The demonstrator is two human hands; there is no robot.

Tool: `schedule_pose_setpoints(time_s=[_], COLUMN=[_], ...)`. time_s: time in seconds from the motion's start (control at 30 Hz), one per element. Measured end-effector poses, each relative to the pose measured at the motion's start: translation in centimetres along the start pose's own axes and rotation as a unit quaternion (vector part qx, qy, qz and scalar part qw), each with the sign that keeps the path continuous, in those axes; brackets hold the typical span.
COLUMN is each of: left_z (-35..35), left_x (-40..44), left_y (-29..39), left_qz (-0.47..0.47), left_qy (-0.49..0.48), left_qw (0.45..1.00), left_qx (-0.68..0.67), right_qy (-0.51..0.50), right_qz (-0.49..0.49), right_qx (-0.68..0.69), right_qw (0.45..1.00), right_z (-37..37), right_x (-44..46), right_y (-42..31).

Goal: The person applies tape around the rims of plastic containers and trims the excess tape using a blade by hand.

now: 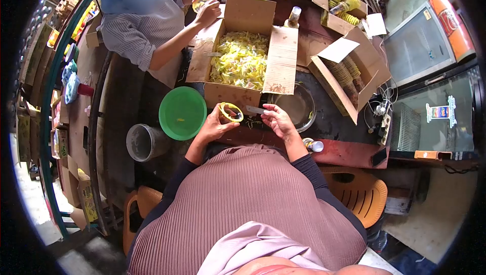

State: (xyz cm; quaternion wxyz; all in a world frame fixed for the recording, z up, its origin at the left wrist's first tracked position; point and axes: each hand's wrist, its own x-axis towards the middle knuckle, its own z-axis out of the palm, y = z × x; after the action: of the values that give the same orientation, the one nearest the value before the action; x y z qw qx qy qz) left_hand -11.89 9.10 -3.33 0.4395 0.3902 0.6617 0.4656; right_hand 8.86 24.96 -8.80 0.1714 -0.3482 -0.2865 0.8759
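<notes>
My left hand (214,124) is wrapped round a small round container with a yellow rim (231,112), its opening tilted up; what lies inside looks dark and is too small to tell. Just right of it, my right hand (278,121) pinches a flat grey blade-like tool (255,109) that points left at the container without clearly touching it. Beyond both hands stands an open cardboard box (236,94) full of yellow and whitish strips (239,60). To the left of my left hand is a green round tub (183,113).
A person (139,22) across the table at upper left holds a yellow-rimmed item. A grey bucket (146,143) stands at left, a clear basin (302,105) at right. Further right, an open box (331,85) holds stacked round items. A small bottle (314,145) lies near my right forearm.
</notes>
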Motion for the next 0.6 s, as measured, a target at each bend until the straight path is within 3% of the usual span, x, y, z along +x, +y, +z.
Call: schedule_pose_setpoints(time_s=[0.07,0.2,0.33,0.53,0.6], left_z=[0.4,0.5,0.7,0.4,0.5], left_x=[0.8,0.8,0.6,0.4,0.4], left_y=[-0.1,2.3,2.9,2.8,2.7], left_qz=[0.031,-0.028,0.013,0.033,0.114], left_qy=[-0.043,-0.104,-0.119,-0.113,-0.087], left_qw=[0.989,0.973,0.968,0.987,0.99], left_qx=[-0.139,-0.206,-0.219,-0.11,0.014], right_qy=[-0.013,-0.025,-0.011,-0.025,-0.028], right_qz=[0.007,0.012,-0.024,-0.087,-0.102], right_qx=[0.014,0.018,-0.052,-0.15,-0.172], right_qw=[1.0,0.999,0.998,0.985,0.979], right_z=[0.3,1.2,2.4,3.1,3.2], right_x=[-0.5,-1.0,-1.1,-1.5,-1.6], right_y=[-0.3,-0.4,-0.3,-0.9,-1.2])
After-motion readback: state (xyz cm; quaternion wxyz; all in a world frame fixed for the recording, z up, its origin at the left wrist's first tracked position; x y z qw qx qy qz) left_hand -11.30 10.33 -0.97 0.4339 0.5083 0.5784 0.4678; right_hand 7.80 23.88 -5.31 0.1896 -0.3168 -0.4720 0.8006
